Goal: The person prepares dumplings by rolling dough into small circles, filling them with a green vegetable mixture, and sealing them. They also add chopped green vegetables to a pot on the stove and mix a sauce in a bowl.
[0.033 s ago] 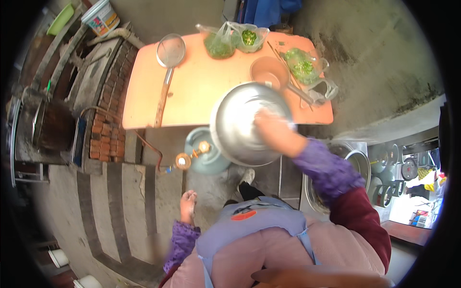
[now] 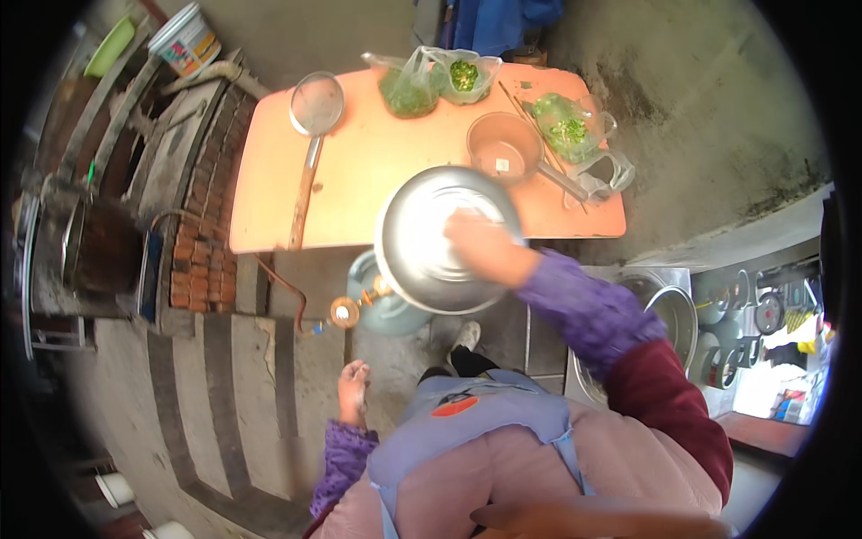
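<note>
A shiny, round metal basin (image 2: pixel 409 220) is in front of me, overlapping the near edge of an orange table (image 2: pixel 377 153). My right hand (image 2: pixel 485 247) is over its middle, touching or inside it. Motion blur hides those fingers, and I cannot make out what they hold. What bears the basin is hidden. Lower left, my left hand (image 2: pixel 353 393) is held up in the air, empty, its fingers loosely bent and a whitish residue on it. Nearest to it is a gas cylinder (image 2: pixel 395 319) with a brass-coloured valve (image 2: pixel 344 313), partly under the basin.
A wooden-handled strainer (image 2: pixel 317 106), a brown saucepan (image 2: pixel 503 148) and bags of chopped greens (image 2: pixel 409 92) lie on the table, with chopsticks (image 2: pixel 521 103) beside the pan. A brick stove (image 2: pixel 193 256) stands left. Large metal pans (image 2: pixel 678 319) are at right.
My right hand and the basin have both shifted left, the basin also slightly toward me. The left hand has hardly moved.
</note>
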Demonstrator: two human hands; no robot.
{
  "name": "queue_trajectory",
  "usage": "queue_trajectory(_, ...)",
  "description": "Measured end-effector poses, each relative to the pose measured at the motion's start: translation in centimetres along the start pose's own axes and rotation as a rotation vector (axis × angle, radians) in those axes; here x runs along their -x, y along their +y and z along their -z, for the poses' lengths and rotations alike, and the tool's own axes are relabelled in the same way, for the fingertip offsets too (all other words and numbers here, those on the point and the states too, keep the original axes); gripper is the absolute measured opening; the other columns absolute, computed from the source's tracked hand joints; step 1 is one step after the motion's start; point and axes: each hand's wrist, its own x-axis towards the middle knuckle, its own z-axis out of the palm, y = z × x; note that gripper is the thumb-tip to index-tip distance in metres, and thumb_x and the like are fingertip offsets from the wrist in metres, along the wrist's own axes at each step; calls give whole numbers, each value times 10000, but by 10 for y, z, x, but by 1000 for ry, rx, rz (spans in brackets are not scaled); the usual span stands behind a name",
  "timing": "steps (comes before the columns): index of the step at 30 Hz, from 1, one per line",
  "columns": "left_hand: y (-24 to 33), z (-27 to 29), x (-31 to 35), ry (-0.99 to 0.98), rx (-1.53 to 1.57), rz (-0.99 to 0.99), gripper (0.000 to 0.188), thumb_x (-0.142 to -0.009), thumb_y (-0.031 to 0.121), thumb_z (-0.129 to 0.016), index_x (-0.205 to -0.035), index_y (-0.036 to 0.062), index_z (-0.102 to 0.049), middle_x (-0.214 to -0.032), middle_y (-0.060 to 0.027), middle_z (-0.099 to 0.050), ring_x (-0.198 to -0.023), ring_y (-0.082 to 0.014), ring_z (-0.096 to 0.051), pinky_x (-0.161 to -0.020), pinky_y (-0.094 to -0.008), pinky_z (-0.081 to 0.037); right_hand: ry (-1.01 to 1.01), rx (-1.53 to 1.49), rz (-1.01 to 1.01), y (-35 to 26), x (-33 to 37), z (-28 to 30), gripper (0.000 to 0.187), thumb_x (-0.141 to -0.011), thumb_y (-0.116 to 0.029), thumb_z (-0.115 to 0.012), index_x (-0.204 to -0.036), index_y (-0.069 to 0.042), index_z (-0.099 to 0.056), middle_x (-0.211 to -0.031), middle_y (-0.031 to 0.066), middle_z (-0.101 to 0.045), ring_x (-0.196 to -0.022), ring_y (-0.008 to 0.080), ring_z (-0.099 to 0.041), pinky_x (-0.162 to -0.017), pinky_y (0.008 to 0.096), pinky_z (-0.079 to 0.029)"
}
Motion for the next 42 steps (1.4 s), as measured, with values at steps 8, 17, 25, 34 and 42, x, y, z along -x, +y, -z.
queue_trajectory(8, 138, -84, -61, -88, 55, -68, 247, -895, 140, -608, -1083, -12, -554, -926, -37, -593, -774, -101, -547, -675, -237, -446, 297, -517, -17, 49, -196, -113, 282, -820, -87, -548, -1087, -1, -576, -1094, 200, -551, -1069, 349, -539, -892, 448, -442)
queue_trajectory(17, 366, -372, -165, -718, -391, -905, 369, -842, 91, -634, -1171, -35, -521, -1092, -126, -589, -1032, -197, -574, -894, -316, -455, 1191, -103, -1084, 294, -18, 57, 639, -737, -111, -751, -1242, 37, -387, -1178, 216, -453, -1112, 319, -474, -960, 388, -400)
queue_trajectory(25, 361, -688, -206, -557, -1140, -1436, 503, -785, 211, -652, -1231, 25, -513, -1104, -216, -579, -1081, -353, -538, -924, -421, -434, 569, -224, -1442, 447, -8, 2, 303, -786, -172, -678, -959, 70, -621, -851, 218, -642, -756, 317, -618, -663, 418, -474)
queue_trajectory(34, 385, -722, -297, -664, -535, -757, 191, -830, 128, -558, -964, 14, -633, -769, -147, -660, -715, -299, -642, -685, -396, -477, 852, -639, -996, 445, -62, 102, 167, -806, -112, -622, -894, 27, -651, -721, 56, -630, -617, 136, -579, -579, 277, -459)
queue_trajectory(42, 371, -703, -281, -693, -323, -666, 371, -845, 40, -511, -1212, 5, -545, -974, -146, -662, -890, -238, -630, -795, -341, -459, 997, -639, -864, 441, -70, 125, 186, -776, -131, -646, -910, -1, -652, -773, 42, -644, -668, 109, -600, -625, 286, -491)
